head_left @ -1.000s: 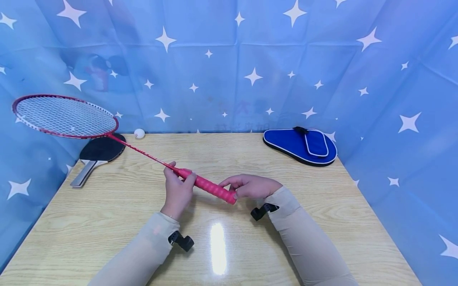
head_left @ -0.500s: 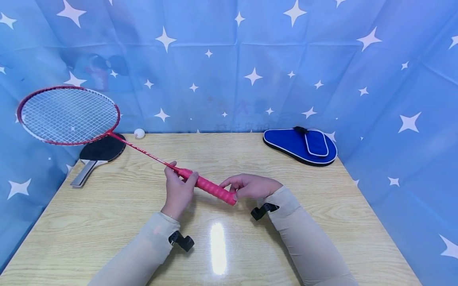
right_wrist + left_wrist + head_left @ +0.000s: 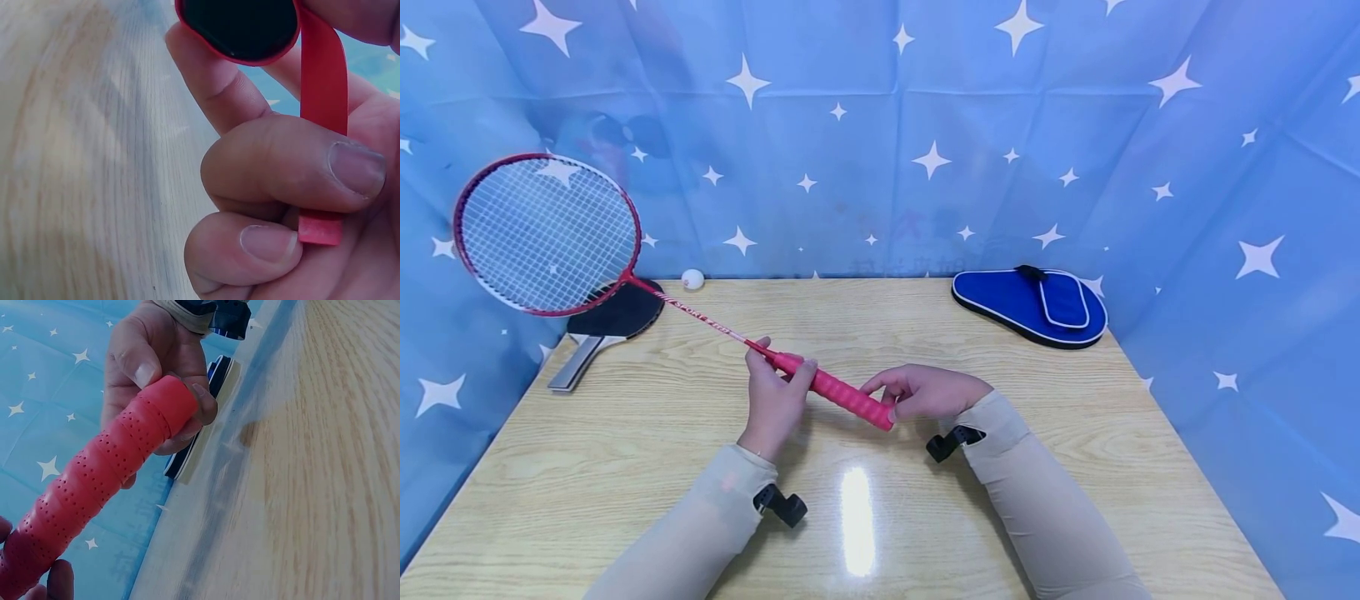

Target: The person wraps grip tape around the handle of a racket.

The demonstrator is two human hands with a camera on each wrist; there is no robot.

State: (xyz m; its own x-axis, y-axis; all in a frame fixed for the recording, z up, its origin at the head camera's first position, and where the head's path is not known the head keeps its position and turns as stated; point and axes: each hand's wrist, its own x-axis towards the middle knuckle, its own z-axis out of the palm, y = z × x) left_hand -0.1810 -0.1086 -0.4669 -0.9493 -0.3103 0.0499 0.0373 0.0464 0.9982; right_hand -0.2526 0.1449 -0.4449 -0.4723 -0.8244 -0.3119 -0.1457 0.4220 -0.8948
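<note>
A red badminton racket [image 3: 696, 314] is held above the table, its strung head tilted up at the far left. My left hand [image 3: 773, 410] grips it where the shaft meets the handle, thumb along the near side. Red perforated grip tape [image 3: 94, 478] spirals round the handle. At the butt end, my right hand [image 3: 938, 392] holds the handle between thumb and index finger. In the right wrist view, a loose red tape strip [image 3: 324, 81] hangs beside the dark butt cap [image 3: 240, 25]. My right middle and ring fingers [image 3: 275, 162] curl over this strip.
A table tennis bat [image 3: 617, 312] lies at the table's back left, partly behind the racket head. Near it sits a white ball [image 3: 692, 279]. A blue bat case [image 3: 1015, 304] lies back right. Starry blue curtains [image 3: 850, 150] border the wooden table [image 3: 880, 325].
The racket turns about its handle, so its strung face tips up and shows rounder; the head's top edge rises. Both hands stay nearly in place.
</note>
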